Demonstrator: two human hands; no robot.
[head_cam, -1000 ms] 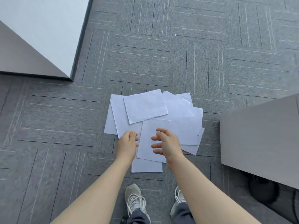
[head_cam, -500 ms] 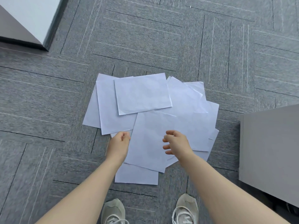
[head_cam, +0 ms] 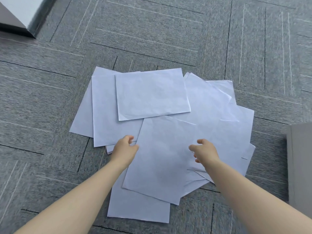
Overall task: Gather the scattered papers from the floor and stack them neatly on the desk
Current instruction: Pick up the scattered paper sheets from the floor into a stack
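Several white paper sheets (head_cam: 152, 95) lie overlapped in a loose heap on the grey carpet. One large sheet (head_cam: 162, 159) lies tilted on top at the near side. My left hand (head_cam: 124, 149) hovers at that sheet's left edge, fingers curled and apart, holding nothing. My right hand (head_cam: 204, 152) is over the sheet's right part, fingers spread, also holding nothing. Both bare forearms reach in from the bottom of the view.
A grey desk corner (head_cam: 299, 166) juts in at the right edge. A white and grey furniture panel (head_cam: 15, 16) stands at the top left. Grey striped carpet tiles (head_cam: 152, 31) surround the heap.
The view has dropped closer to the papers, which now look larger. Both hands have spread apart over the near top sheet. My shoes have left the view.
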